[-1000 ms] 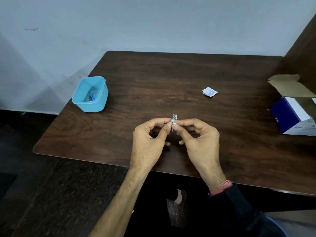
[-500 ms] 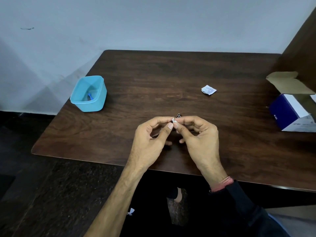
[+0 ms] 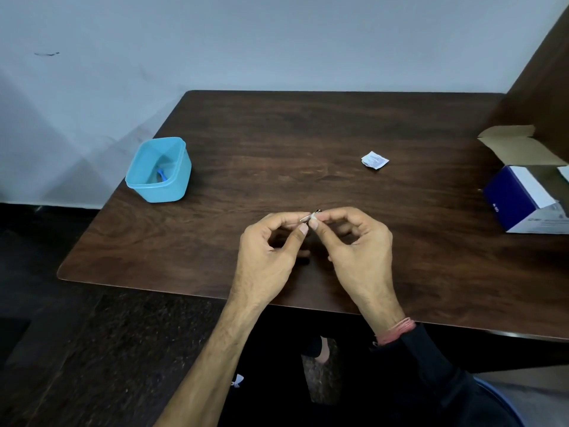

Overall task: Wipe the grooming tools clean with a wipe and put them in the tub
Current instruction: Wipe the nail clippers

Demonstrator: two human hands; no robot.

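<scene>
Pinching a small metal grooming tool (image 3: pixel 305 217) between thumb and forefinger, the left hand (image 3: pixel 268 254) meets the right hand (image 3: pixel 357 248), whose grip is closed fingertip to fingertip on a tiny white wipe (image 3: pixel 313 216) wrapped against the tool. A second ago the tool stood upright above the fingertips; now it lies nearly level, its silver end poking out leftward, which suggests the wipe has been drawn along its length and the cleaning stroke is about finished or being repeated on another face. Both hands hover just above the desk (image 3: pixel 277 134), near its front edge. The blue tub (image 3: pixel 181 167) sits well apart at the far left, with a blue-handled item (image 3: pixel 161 175) already inside. A torn sachet (image 3: pixel 374 160) and an open box (image 3: pixel 520 192) lie to the right
</scene>
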